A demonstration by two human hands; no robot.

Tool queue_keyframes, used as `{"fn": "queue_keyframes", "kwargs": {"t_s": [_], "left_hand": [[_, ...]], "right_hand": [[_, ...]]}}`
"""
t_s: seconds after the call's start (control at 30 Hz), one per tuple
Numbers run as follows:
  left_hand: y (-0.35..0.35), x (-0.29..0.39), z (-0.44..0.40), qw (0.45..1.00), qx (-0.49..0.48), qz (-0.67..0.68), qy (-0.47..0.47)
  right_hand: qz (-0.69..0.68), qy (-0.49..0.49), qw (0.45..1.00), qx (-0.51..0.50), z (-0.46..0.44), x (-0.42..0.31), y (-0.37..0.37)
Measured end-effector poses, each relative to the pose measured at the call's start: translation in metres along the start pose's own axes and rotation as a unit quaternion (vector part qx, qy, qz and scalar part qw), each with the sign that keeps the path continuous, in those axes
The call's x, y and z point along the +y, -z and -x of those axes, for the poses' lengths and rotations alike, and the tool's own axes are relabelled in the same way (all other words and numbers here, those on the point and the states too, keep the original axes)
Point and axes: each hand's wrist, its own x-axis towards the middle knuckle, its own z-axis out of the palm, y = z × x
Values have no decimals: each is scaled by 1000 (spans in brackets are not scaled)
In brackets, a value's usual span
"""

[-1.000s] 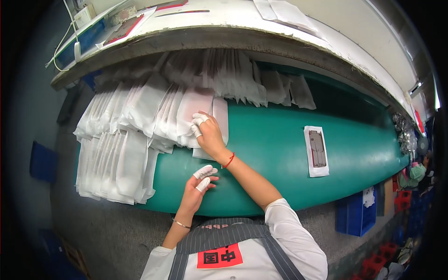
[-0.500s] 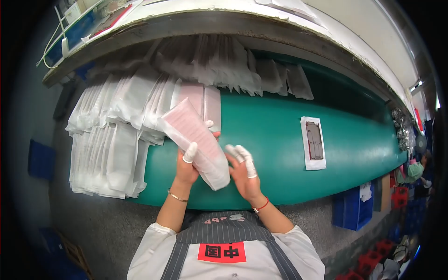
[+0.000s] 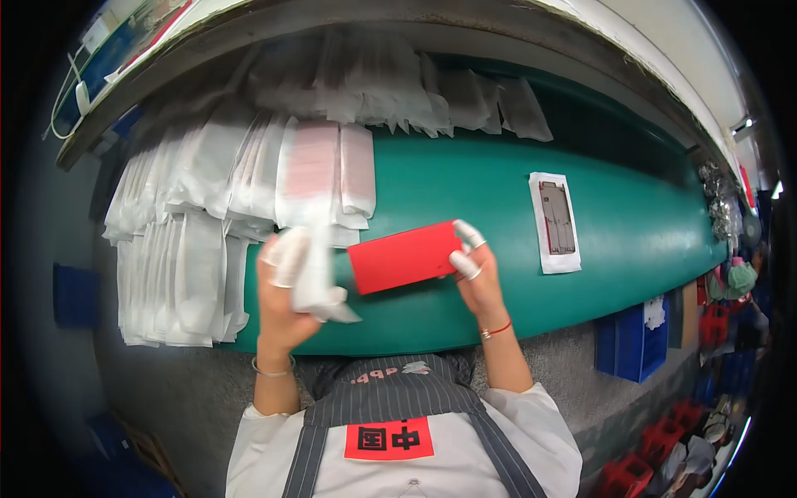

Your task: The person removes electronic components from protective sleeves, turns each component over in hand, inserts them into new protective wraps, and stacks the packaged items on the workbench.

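My right hand [image 3: 481, 286] grips the right end of a flat red rectangular panel [image 3: 403, 259], with white covers on some fingertips. The panel is held tilted above the green table mat [image 3: 465, 187], its plain red face upward. A white foam sleeve [image 3: 314, 274], blurred by motion, hangs crumpled from my left hand [image 3: 285, 290], whose fingers are closed around it. The sleeve is apart from the panel, just left of its end. Farther right, a brown-grey moulded casing [image 3: 558, 220] with red edges lies on a white sleeve [image 3: 561, 264].
Rows of filled white sleeves [image 3: 191, 274] cover the mat's left side, and more sleeves [image 3: 374, 83] stand under the overhead shelf [image 3: 398, 25]. Clear plastic wrapping [image 3: 716, 203] lies at the far right end. A blue crate [image 3: 623, 344] is on the floor at right.
The red panel has come out of the white sleeve. My left hand has moved left with the sleeve, while my right hand has moved right with the panel.
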Motion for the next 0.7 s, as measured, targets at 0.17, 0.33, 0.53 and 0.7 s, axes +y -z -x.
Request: {"fn": "queue_keyframes", "kwargs": {"t_s": [0.17, 0.33, 0.53, 0.7], "left_hand": [[-56, -4, 36, 945, -322, -53, -17], [-80, -15, 44, 958, -181, 216, 51], [-86, 3, 42, 764, -85, 567, 296], [-89, -6, 51, 756, -56, 569, 318]], "right_hand": [[44, 63, 993, 93, -19, -42, 17], [101, -20, 993, 50, -28, -28, -5], [154, -88, 983, -44, -30, 6, -33], [94, -101, 990, -33, -21, 14, -37]]}}
